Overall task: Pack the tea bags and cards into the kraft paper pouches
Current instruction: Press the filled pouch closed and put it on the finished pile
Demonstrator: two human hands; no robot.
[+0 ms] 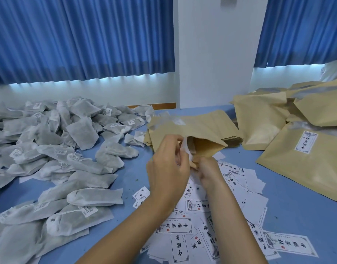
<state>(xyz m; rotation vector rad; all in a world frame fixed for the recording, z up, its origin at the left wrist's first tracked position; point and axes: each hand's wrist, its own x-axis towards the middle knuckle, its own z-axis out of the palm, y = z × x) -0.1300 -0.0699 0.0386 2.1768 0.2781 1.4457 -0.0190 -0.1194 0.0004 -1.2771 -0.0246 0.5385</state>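
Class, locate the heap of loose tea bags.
Head view: the tea bags heap on the left side of the blue table, left of the scattered cards.

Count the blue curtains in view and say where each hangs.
2. One blue curtain hangs upper left, behind the tea bag pile; the other hangs upper right, above the filled kraft pouches. A white wall column separates them. More may lie outside the frame.

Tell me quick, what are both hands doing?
Left hand: pinching a white piece.
Right hand: gripping the open kraft pouch.
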